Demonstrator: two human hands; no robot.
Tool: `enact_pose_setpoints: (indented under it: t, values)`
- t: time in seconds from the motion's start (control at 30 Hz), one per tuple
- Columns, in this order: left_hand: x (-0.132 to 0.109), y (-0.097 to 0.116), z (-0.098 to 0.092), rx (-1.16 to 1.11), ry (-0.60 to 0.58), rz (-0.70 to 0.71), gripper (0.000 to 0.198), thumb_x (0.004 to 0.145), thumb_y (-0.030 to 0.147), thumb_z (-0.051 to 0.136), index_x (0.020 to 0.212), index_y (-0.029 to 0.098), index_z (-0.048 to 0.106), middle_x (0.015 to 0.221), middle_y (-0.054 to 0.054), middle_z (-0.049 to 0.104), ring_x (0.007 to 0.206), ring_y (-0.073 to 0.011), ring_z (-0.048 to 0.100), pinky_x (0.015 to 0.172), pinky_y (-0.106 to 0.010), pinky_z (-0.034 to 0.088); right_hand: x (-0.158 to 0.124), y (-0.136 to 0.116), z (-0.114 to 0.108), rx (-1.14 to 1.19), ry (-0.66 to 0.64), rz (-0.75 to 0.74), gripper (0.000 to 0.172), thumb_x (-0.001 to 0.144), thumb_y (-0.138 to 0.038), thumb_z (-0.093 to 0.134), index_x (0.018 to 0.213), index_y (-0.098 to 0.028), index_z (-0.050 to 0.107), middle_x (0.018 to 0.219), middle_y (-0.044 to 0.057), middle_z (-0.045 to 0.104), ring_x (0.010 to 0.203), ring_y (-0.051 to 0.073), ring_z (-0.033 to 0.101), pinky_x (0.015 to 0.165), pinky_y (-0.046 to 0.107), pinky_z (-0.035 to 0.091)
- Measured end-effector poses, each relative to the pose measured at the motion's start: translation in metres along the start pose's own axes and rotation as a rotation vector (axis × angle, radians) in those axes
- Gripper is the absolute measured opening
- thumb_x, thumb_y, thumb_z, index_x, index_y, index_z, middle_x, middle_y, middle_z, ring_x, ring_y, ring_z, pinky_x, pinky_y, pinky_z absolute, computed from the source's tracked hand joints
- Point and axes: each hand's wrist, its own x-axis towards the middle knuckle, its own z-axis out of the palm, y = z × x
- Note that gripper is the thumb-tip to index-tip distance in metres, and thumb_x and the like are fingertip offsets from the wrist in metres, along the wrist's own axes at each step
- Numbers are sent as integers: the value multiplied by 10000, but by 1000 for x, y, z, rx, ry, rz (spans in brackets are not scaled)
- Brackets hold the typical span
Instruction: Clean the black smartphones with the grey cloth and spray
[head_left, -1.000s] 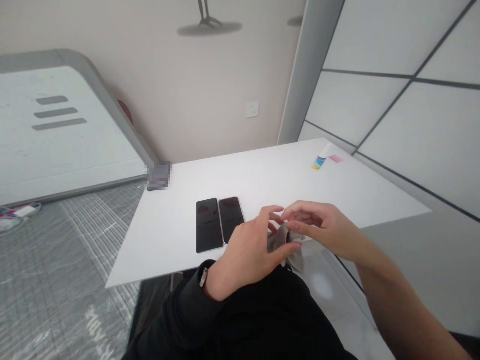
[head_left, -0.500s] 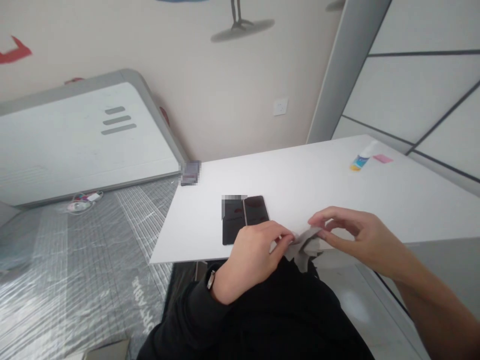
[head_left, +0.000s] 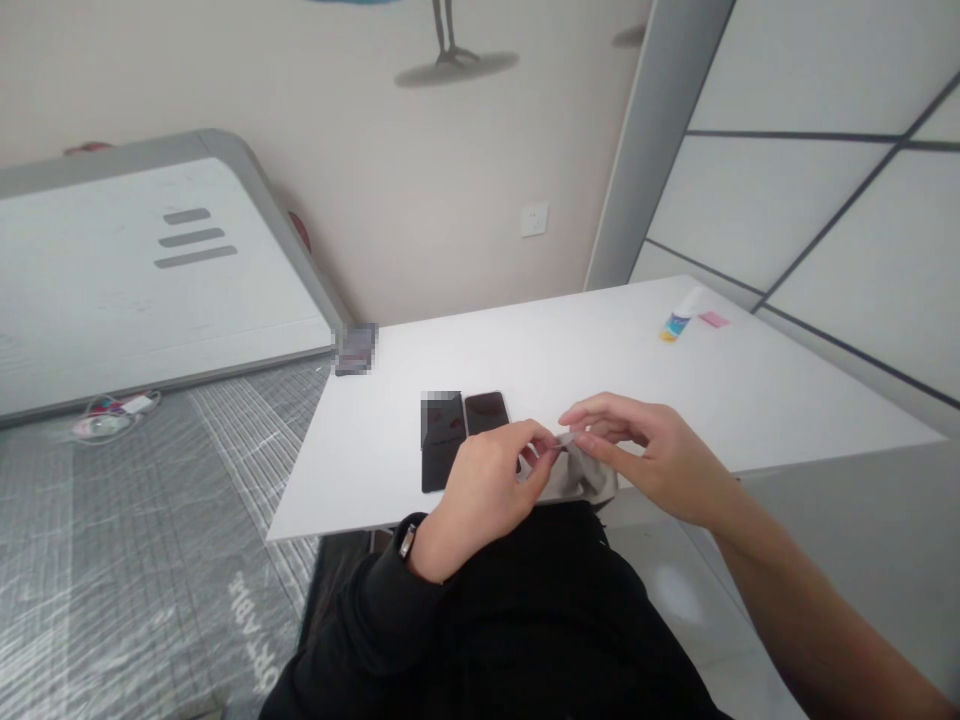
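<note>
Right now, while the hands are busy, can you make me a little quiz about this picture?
1. What do the left hand and the right hand hold together? A: a grey cloth. B: a spoon. C: a pencil.
2. True or false: the two dark phones lie side by side on the white table.
3. Fill in the gap: at the far side of the table, the small bottle is beside a ___ note.
Key: 1 is A; 2 is true; 3 is pink.
</note>
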Motion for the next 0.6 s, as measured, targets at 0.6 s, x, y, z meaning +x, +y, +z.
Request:
enact_pose_setpoints:
  t: [0.6]
  values:
    - [29, -22, -35, 213, 58, 186, 122, 972, 312, 673, 986, 216, 747, 792, 17, 745, 641, -131, 590, 651, -258, 416, 12, 44, -46, -233, 172, 63, 523, 734, -779, 741, 720, -257, 703, 754, 48, 743, 684, 242, 678, 689, 397, 573]
